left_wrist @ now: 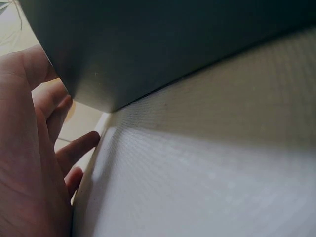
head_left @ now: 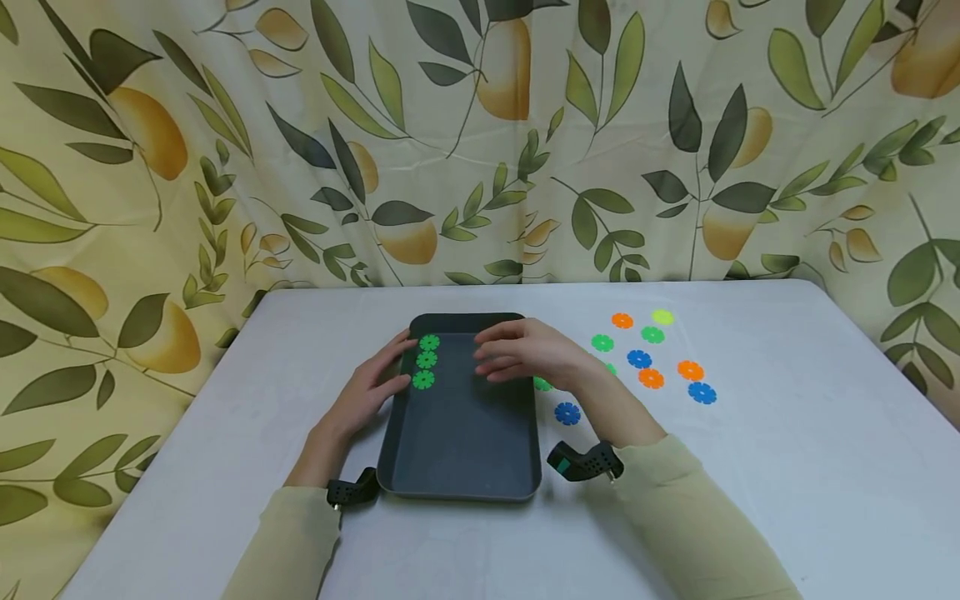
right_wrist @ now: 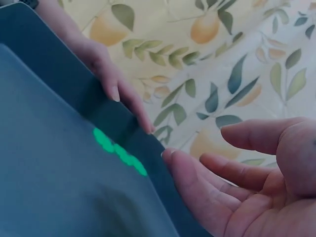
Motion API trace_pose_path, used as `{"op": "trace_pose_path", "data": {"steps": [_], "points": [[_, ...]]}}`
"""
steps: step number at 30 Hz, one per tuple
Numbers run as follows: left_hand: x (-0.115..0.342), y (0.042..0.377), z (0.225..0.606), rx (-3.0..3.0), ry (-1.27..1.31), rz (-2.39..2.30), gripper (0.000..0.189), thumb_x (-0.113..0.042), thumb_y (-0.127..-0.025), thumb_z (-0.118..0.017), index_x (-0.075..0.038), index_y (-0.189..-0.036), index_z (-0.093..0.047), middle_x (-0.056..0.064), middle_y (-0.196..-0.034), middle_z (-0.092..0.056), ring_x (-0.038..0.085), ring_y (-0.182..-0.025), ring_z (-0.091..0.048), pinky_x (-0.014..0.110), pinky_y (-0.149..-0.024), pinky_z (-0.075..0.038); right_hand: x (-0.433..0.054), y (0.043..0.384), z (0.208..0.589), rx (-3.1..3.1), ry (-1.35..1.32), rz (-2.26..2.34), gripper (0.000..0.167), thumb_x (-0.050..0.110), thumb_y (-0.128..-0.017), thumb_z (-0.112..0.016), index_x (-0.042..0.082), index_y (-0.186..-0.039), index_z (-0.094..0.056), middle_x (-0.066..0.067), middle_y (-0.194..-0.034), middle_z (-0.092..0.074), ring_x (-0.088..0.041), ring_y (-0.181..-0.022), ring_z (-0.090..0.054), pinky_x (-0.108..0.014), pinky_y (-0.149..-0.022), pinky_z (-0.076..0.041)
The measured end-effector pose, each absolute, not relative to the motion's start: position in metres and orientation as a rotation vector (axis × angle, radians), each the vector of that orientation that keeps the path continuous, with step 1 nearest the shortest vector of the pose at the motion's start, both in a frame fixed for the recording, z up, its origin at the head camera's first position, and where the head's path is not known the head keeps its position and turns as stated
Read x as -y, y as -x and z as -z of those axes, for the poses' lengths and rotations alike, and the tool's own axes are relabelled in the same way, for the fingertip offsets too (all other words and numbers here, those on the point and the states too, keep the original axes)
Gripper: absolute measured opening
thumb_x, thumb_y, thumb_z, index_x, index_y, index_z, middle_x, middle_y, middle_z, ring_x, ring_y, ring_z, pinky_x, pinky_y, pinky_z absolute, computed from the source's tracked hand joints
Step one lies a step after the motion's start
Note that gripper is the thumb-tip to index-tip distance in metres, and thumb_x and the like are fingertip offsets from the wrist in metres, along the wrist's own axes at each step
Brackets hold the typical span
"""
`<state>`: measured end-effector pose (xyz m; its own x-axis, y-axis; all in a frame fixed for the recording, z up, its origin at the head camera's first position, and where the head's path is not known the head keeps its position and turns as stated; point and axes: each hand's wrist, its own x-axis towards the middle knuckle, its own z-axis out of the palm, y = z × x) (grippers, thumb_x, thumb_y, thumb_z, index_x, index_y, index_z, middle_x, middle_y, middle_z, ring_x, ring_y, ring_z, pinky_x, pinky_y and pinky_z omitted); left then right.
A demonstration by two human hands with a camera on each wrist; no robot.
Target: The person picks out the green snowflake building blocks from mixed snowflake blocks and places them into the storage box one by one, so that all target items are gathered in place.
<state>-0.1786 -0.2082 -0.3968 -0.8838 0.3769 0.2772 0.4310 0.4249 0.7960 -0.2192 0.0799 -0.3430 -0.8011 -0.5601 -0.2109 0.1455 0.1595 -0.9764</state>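
Note:
A dark grey rectangular tray (head_left: 465, 450) lies on the table, and three green notched plastic discs (head_left: 426, 359) form a column along its left side. My left hand (head_left: 366, 390) rests against the tray's left edge, with thumb and fingertips at the rim; in the left wrist view its fingers (left_wrist: 79, 150) are spread beside the tray wall (left_wrist: 148, 54). Over the tray's upper right part hovers my right hand (head_left: 528, 354). In the right wrist view that hand (right_wrist: 247, 192) shows its thumb apart from loosely bent fingers, with nothing between them.
Right of the tray, several loose notched discs lie scattered: orange (head_left: 651, 378), blue (head_left: 702, 392), green (head_left: 602, 342) and one yellow (head_left: 663, 317). The right forearm partly covers some green ones. A leaf-and-fruit patterned curtain (head_left: 465, 167) hangs behind the white-covered table (head_left: 787, 467).

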Motion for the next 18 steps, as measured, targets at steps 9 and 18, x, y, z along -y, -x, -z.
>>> {"op": "trace_pose_path", "data": {"steps": [9,18], "points": [[0.208,0.178,0.397,2.594,0.744,1.478,0.049,0.003,-0.098,-0.056,0.012,-0.145,-0.044,0.028,-0.159,-0.028,0.043,-0.148,-0.021,0.059,-0.118,-0.015,-0.115,0.204,0.34,-1.995,0.477,1.653,0.043,0.018,-0.103,-0.059,-0.005,-0.139,-0.053,-0.03,-0.133,-0.058,-0.04,-0.113,-0.064,-0.041,-0.088,-0.057],[0.207,0.178,0.397,2.597,0.745,1.485,0.05,0.002,-0.098,-0.056,0.011,-0.145,-0.044,0.027,-0.16,-0.027,0.042,-0.149,-0.021,0.06,-0.118,-0.014,-0.148,0.192,0.336,-2.112,0.5,1.606,0.047,0.022,-0.101,-0.062,-0.002,-0.141,-0.053,-0.023,-0.133,-0.061,-0.038,-0.114,-0.064,-0.045,-0.092,-0.055]]}}
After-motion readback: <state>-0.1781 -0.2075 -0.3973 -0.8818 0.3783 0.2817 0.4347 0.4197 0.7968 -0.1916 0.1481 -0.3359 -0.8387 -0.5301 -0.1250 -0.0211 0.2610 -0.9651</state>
